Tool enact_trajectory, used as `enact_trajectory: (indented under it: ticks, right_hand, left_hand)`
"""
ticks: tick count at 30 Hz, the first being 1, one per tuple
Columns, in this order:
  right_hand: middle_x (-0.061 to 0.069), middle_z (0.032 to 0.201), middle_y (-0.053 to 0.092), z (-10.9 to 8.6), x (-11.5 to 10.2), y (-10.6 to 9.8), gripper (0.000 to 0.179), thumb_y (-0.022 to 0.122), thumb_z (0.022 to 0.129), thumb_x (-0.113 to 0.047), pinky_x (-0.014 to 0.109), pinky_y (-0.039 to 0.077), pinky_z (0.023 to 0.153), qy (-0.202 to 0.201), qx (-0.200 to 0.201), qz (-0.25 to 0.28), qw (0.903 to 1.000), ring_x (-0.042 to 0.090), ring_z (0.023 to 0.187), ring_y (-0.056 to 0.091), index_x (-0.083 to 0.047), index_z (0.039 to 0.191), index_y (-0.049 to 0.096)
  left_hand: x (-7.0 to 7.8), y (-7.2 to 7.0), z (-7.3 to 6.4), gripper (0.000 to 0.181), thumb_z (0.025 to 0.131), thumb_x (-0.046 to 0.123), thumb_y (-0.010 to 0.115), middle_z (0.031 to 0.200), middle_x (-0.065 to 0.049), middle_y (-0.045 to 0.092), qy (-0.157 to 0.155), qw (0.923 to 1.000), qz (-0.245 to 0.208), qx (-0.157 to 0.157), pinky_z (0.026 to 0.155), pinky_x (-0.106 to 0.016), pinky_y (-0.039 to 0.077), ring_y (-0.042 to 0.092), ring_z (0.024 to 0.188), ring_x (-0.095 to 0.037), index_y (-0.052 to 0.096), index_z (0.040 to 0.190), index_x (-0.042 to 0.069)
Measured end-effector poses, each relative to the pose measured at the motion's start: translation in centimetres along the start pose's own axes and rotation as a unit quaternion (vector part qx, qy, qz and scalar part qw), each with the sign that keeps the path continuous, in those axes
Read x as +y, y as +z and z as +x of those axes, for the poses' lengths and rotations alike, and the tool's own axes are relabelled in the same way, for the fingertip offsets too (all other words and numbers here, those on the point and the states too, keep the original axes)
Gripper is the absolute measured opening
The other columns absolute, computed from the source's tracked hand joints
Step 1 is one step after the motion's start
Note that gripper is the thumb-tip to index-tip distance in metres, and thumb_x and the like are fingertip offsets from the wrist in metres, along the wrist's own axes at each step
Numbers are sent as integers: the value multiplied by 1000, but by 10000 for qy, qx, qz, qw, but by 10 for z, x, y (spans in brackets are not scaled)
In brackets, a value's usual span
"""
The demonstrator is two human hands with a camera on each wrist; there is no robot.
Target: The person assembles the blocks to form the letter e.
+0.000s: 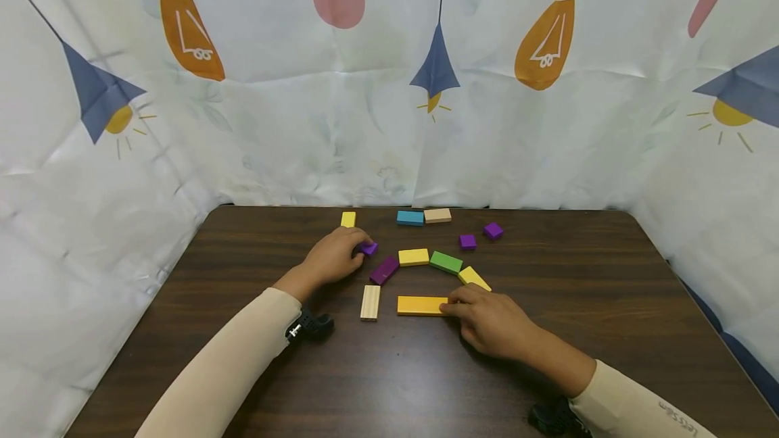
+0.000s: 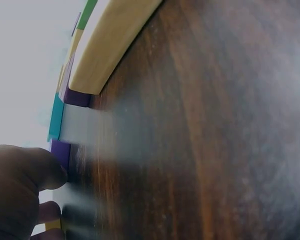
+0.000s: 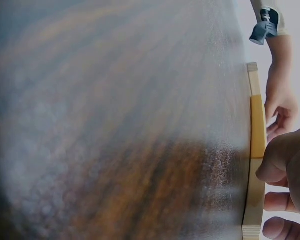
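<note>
My left hand pinches a small purple block at the left of the table; its thumb lies along the block in the left wrist view. A yellow block stands just behind that hand. On the right, my right hand reaches over the right end of a long yellow-orange block. In the right wrist view its thumb and fingers grip a pale wooden block, end to end with the yellow-orange one. From the head view the hand hides this pale block.
An arc of blocks runs behind the long one: pale wood, dark purple, yellow, green and yellow. Farther back lie a blue block, a tan block and two purple cubes. Printed cloth hangs behind the table.
</note>
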State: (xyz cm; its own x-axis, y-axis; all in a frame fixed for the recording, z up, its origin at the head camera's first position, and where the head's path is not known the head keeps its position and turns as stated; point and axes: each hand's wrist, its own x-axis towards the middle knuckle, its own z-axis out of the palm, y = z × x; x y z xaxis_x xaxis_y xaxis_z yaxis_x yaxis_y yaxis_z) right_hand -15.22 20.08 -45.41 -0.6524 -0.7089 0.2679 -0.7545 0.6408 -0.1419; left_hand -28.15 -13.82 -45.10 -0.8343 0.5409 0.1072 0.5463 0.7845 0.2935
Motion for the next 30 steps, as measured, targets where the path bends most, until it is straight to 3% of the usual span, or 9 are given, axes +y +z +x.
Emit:
enact_trajectory:
  ticks: [6, 13, 19, 30]
  right_hand:
    - [-2, 113, 64, 0, 0, 0, 35, 72, 84, -5, 29, 55, 65, -5, 11, -18, 10000, 14, 99, 62, -15, 117, 77]
    - [-2, 113, 64, 0, -1, -1, 35, 71, 84, -5, 28, 53, 63, 21, -18, 0, 10000, 13, 97, 62, -16, 117, 77]
    - [-2, 112, 64, 0, -1, 0, 35, 72, 84, -5, 29, 55, 65, 8, -22, -42, 10000, 14, 98, 62, -16, 117, 77]
    - [-1, 113, 64, 1, -1, 0, 36, 72, 84, -5, 29, 55, 65, 1, -28, -22, 10000, 14, 97, 63, -16, 117, 77]
  left_hand:
    - [-2, 0, -1, 25, 94, 16, 72, 122, -6, 69, -16, 10000, 39, 89, 100, -47, 49, 61, 117, -27, 72, 119, 11]
    - [-5, -2, -7, 23, 90, 17, 75, 115, -5, 70, 96, 9991, 59, 405, 96, -46, 50, 62, 112, -27, 75, 112, 13]
    - [-1, -7, -13, 23, 88, 18, 75, 113, -3, 71, 215, 9980, -75, 582, 95, -45, 50, 61, 109, -26, 75, 111, 13]
    - [19, -10, -28, 19, 86, 14, 77, 109, -1, 69, 964, 9914, -344, 813, 94, -42, 51, 62, 108, -23, 74, 105, 13]
